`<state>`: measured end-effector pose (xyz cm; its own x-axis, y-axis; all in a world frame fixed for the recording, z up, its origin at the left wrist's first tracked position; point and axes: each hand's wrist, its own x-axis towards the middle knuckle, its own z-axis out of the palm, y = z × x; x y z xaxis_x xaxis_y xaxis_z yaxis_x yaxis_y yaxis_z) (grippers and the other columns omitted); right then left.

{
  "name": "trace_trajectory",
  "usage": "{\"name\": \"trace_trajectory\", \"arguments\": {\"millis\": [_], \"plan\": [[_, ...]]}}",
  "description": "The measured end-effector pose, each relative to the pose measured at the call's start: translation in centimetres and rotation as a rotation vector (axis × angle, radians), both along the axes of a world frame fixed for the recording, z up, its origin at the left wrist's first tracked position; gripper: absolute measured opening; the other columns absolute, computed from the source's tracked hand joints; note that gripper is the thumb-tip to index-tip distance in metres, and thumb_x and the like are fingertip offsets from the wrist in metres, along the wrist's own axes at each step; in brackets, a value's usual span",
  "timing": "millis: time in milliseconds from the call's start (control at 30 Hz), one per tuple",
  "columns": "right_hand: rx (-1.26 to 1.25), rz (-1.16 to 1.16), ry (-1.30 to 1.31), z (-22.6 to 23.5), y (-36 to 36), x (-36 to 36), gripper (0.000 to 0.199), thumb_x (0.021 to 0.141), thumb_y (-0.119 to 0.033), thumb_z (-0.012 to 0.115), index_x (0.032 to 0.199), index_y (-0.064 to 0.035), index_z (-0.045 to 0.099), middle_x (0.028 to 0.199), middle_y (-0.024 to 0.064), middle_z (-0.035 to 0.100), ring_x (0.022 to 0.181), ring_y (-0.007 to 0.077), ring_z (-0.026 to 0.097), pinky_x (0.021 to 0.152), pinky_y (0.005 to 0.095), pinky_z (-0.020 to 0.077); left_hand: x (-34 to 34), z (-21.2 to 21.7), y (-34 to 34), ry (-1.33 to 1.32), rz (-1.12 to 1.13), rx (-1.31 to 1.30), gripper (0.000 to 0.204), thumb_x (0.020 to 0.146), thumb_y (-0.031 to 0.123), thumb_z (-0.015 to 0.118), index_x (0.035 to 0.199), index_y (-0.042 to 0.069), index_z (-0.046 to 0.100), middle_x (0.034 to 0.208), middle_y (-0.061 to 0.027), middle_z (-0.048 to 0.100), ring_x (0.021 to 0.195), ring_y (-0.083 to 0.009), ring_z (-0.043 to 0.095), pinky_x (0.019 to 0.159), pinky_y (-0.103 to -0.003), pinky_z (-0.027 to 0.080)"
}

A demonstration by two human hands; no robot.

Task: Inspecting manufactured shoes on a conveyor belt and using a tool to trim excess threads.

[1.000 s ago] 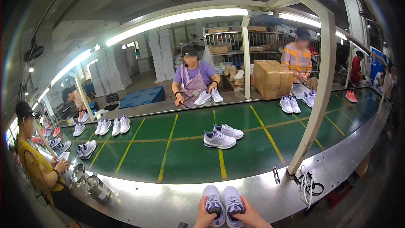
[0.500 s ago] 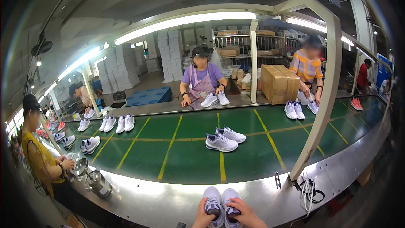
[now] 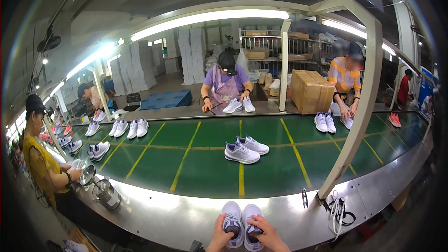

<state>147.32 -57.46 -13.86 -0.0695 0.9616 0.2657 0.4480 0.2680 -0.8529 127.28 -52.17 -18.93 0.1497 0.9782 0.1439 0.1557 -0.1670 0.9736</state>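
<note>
A pair of white sneakers with purple linings stands side by side on the near metal ledge, toes pointing away from me. My left hand (image 3: pixel 220 234) is closed on the left sneaker (image 3: pixel 232 211) at its collar, with the thumb by the opening. On the right sneaker (image 3: pixel 252 212), my right hand (image 3: pixel 268 234) grips the collar and tongue area, fingers bent over the top. Beyond them, another pair of white sneakers (image 3: pixel 242 152) rests on the green conveyor belt (image 3: pixel 196 177).
A metal post (image 3: pixel 350 154) rises from the ledge at right, beside a coiled white cable (image 3: pixel 337 212) and small snips (image 3: pixel 304 198). A metal canister (image 3: pixel 108 196) stands at left. Across the belt, co-workers handle shoes near a cardboard box (image 3: pixel 311 92).
The sneakers under my hands sit slightly higher in the picture, my hands still on them. Across the belt, the person in purple has lowered their head.
</note>
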Motion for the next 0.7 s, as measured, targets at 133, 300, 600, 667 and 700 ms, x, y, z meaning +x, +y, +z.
{"name": "trace_trajectory", "arguments": {"millis": [133,300,600,667,700], "plan": [[0.03,-0.019,-0.02,-0.2,0.0,0.5,0.053,0.069,-0.005,0.073,0.118,-0.018,0.062,0.131,0.0099,0.052,0.129,0.0323,0.041,0.104,0.0373,0.037,0.5,-0.3,0.1,0.006,-0.009,0.0,0.084,0.057,0.0,0.064,0.136,0.005,0.037,0.135,-0.0159,0.036,0.129,-0.0287,0.035,0.108,-0.031,0.028],[0.033,-0.022,-0.009,-0.4,-0.1,0.7,0.052,0.068,-0.004,0.074,0.117,-0.0161,0.062,0.129,0.0099,0.054,0.128,0.0317,0.042,0.104,0.0372,0.0368,0.7,-1.0,0.1,0.003,-0.008,0.019,0.083,0.057,0.0,0.064,0.135,0.005,0.038,0.135,-0.0154,0.037,0.128,-0.0285,0.036,0.107,-0.031,0.029],[0.058,-0.029,0.006,-0.3,-0.2,1.2,0.052,0.067,-0.002,0.074,0.116,-0.0149,0.062,0.129,0.0099,0.054,0.129,0.0313,0.042,0.105,0.0369,0.0362,1.5,-1.3,0.1,-0.04,0.015,0.025,0.083,0.055,0.005,0.067,0.134,0.007,0.042,0.137,-0.021,0.038,0.132,-0.0351,0.032,0.11,-0.037,0.026],[0.069,-0.029,0.012,-0.3,-0.2,1.4,0.052,0.067,-0.002,0.074,0.116,-0.0149,0.062,0.129,0.01,0.054,0.129,0.0313,0.041,0.105,0.0369,0.0361,1.7,-1.1,0.1,-0.024,0.017,0.029,0.083,0.055,0.005,0.067,0.134,0.007,0.041,0.137,-0.0217,0.038,0.132,-0.0355,0.032,0.11,-0.037,0.027],[0.064,-0.026,0.013,-0.3,-0.2,1.6,0.051,0.068,-0.002,0.074,0.116,-0.0148,0.062,0.129,0.0101,0.054,0.129,0.0314,0.041,0.105,0.037,0.036,1.8,-1.1,0.2,-0.024,0.016,0.029,0.083,0.055,0.005,0.067,0.134,0.007,0.041,0.137,-0.0217,0.038,0.132,-0.0355,0.032,0.11,-0.037,0.027]]}}
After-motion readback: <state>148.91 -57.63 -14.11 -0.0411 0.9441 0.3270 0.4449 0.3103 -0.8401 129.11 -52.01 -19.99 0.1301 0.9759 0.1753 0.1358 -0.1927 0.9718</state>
